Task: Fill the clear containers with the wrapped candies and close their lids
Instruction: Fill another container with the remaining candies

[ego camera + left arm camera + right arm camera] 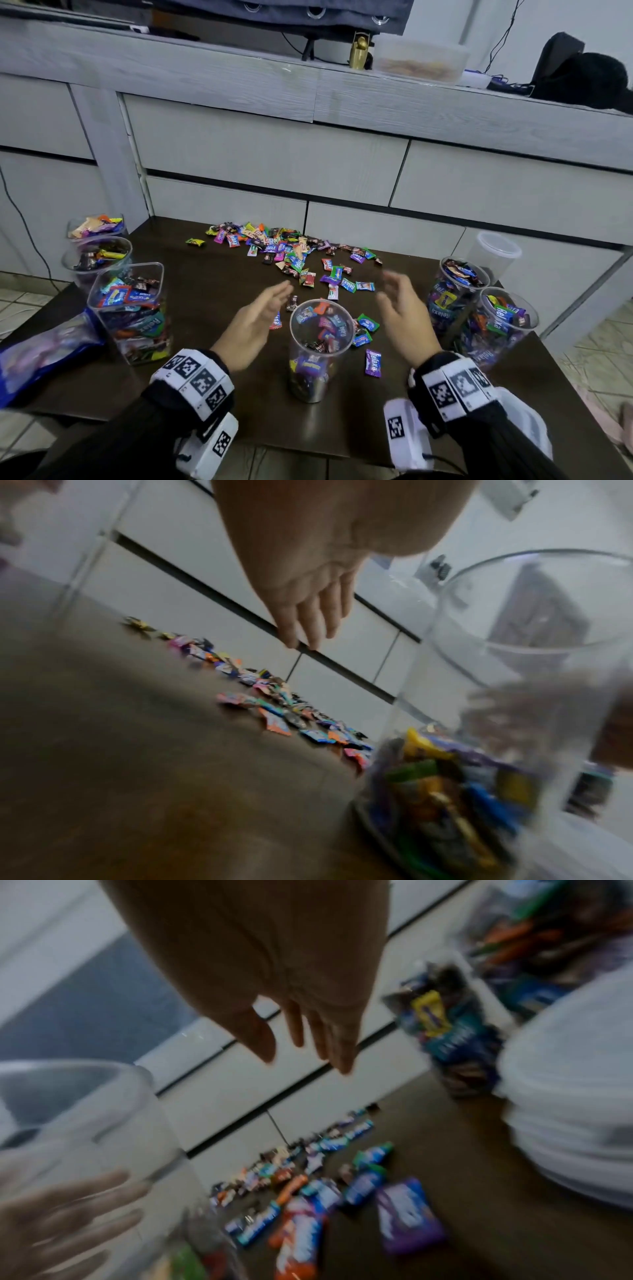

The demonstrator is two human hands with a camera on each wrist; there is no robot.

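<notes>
A tall clear round container [318, 346], partly filled with wrapped candies, stands open near the table's front edge. My left hand [260, 315] hovers just left of its rim with straight fingers and holds nothing. My right hand [400, 308] hovers to its right, fingers spread and empty. A loose pile of wrapped candies [291, 253] lies behind the container. In the left wrist view the left hand [308, 610] is open beside the container [496, 696]. In the right wrist view the right hand [308, 1031] is open above scattered candies [325, 1199].
Filled open containers stand at the left [132, 308] and right [455, 294] [503, 325] of the dark table [212, 284]. An empty lidded tub [493, 255] sits back right. A blue candy bag [44, 353] lies front left. Grey drawers [267, 154] rise behind.
</notes>
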